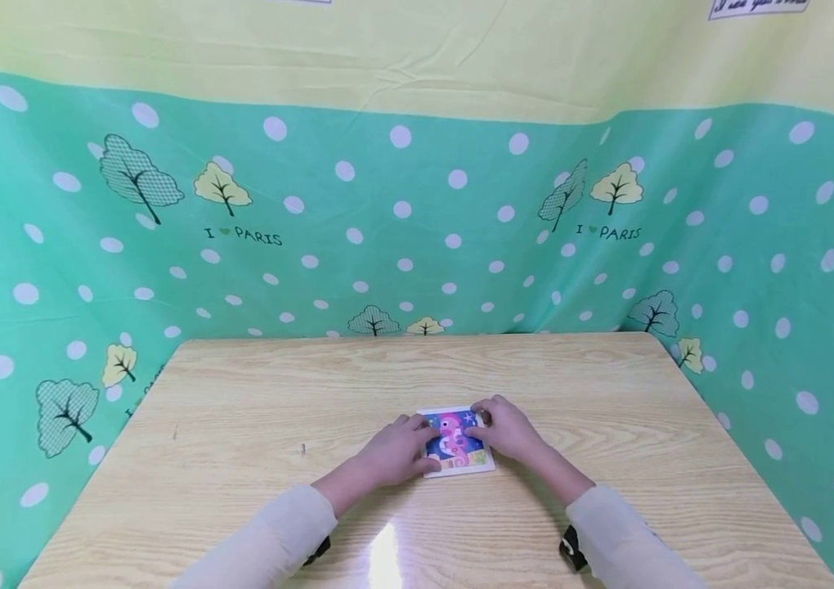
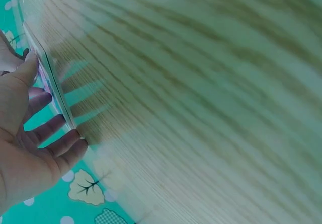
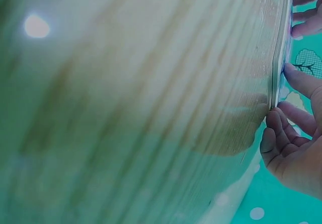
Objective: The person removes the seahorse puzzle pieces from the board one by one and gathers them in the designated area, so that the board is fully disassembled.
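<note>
A small square picture board [image 1: 454,446] with a white border lies flat on the wooden table, showing a pink seahorse on blue. My left hand [image 1: 395,450] touches its left side, fingers fairly straight and spread. From the left wrist view, the left hand [image 2: 30,128] has fingertips on the face and along the edge of the board [image 2: 55,85]. At the far right corner, my right hand [image 1: 508,429] holds the board. In the right wrist view that hand [image 3: 299,143] has its thumb on the face and its other fingers curled at the edge.
The wooden table [image 1: 277,384] extends around the board on all sides. Behind it and along both sides hangs a green curtain [image 1: 402,237] with white dots and trees. A bright light reflection lies near the table's front.
</note>
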{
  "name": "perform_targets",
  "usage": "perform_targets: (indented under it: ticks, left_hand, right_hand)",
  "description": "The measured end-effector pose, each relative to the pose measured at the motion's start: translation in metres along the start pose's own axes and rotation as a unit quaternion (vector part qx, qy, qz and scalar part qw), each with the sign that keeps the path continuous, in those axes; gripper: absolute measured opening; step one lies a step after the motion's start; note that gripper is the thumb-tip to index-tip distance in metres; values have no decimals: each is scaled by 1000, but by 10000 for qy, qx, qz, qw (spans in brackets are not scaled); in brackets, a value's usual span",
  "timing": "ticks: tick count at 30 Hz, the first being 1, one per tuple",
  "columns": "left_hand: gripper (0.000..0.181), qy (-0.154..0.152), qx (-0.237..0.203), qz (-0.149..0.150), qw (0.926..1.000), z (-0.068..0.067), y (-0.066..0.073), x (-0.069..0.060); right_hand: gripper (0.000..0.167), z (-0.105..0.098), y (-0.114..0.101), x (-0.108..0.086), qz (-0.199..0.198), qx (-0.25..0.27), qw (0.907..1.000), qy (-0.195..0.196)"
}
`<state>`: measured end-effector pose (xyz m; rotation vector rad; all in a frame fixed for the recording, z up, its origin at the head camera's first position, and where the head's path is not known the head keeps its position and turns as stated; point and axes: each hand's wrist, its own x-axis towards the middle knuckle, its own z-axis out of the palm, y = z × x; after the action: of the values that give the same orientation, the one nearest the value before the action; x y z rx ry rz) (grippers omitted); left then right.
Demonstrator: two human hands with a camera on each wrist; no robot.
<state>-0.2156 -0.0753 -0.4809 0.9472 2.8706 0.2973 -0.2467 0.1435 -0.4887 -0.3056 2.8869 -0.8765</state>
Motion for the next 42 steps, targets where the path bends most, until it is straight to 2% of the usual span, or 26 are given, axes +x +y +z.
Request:
perform_targets:
  ticks: [10,16,26,42]
  left_hand:
    - [58,-29,229,-45,9997,1,4,1]
    - [58,-66,218,-126,9997,2,5,1]
    - [58,-122,262,-158,9995,1,5,2]
    - [59,-197,339,-168,9991,-2,7,3]
  right_hand:
    - [48,0,1,0,66,-57,9999,-62]
    - [45,1,2,4,144,364,9992,17]
    - [42,0,-1,5,477,1072,9931,-68]
    - [31,1,0,8,665,1367,9884,22]
